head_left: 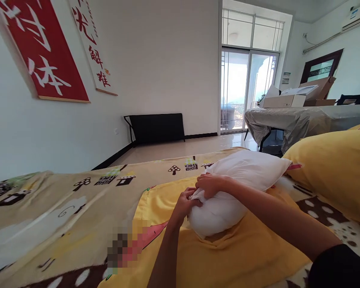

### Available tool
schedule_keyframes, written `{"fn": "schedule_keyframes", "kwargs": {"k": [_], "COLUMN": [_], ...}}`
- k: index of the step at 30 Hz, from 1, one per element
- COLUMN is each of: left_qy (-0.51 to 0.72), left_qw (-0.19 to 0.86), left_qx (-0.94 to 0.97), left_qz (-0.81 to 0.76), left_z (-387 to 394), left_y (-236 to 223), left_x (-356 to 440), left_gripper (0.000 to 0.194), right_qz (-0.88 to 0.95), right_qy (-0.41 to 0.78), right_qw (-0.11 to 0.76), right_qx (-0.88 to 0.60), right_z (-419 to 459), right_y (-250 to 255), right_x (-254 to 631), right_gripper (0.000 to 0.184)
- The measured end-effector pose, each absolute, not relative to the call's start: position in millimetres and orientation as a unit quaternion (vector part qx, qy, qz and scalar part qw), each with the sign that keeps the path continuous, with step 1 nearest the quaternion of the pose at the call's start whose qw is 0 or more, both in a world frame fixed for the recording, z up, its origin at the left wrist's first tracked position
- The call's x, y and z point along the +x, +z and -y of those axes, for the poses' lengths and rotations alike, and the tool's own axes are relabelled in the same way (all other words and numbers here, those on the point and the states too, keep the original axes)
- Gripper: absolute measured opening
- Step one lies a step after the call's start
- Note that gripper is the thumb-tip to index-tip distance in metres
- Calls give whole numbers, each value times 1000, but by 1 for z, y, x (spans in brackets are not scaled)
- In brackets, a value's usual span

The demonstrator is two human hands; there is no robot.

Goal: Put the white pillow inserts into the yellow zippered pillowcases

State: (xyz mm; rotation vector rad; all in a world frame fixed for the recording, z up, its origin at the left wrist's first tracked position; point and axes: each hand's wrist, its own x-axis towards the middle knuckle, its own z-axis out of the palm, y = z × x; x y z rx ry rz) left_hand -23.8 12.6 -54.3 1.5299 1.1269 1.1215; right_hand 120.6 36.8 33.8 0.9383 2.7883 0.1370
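A white pillow (246,176) lies on a yellow pillowcase (228,256) spread over the bed. My left hand (184,204) is closed on the pillow's near end, fingers bunched into the white fabric. My right hand (210,185) is closed on the same end just above it, pinching the cloth. Both forearms reach in from the lower right. The pillow's lower part rests inside a fold of the yellow case.
A patterned beige bedsheet (63,208) covers the bed. A second yellow pillow (333,172) lies at the right. Beyond stand a covered table (300,120) with cardboard boxes (288,98), a black folded frame (156,128) against the wall, red wall banners (45,52) and a glass balcony door (243,88).
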Motion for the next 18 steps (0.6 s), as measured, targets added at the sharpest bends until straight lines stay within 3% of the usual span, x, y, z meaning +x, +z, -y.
{"fn": "schedule_keyframes", "kwargs": {"k": [4, 9, 15, 18], "left_qy": [500, 509, 531, 541], "left_qw": [495, 522, 482, 455], "left_qx": [587, 569, 565, 570], "left_qz": [-401, -380, -408, -419], "left_z": [-14, -8, 7, 13], "left_y": [-62, -56, -42, -39], "left_x": [-19, -10, 18, 29], "left_gripper": [35, 36, 33, 15], "right_qz": [-941, -904, -884, -865], "right_qy": [44, -39, -130, -146], "right_qw": [50, 77, 174, 195], "right_qx": [332, 419, 414, 438], "right_z": [-17, -43, -88, -100], "right_y": [65, 90, 53, 25], "right_x": [149, 198, 216, 215], "right_gripper": [46, 34, 39, 37]}}
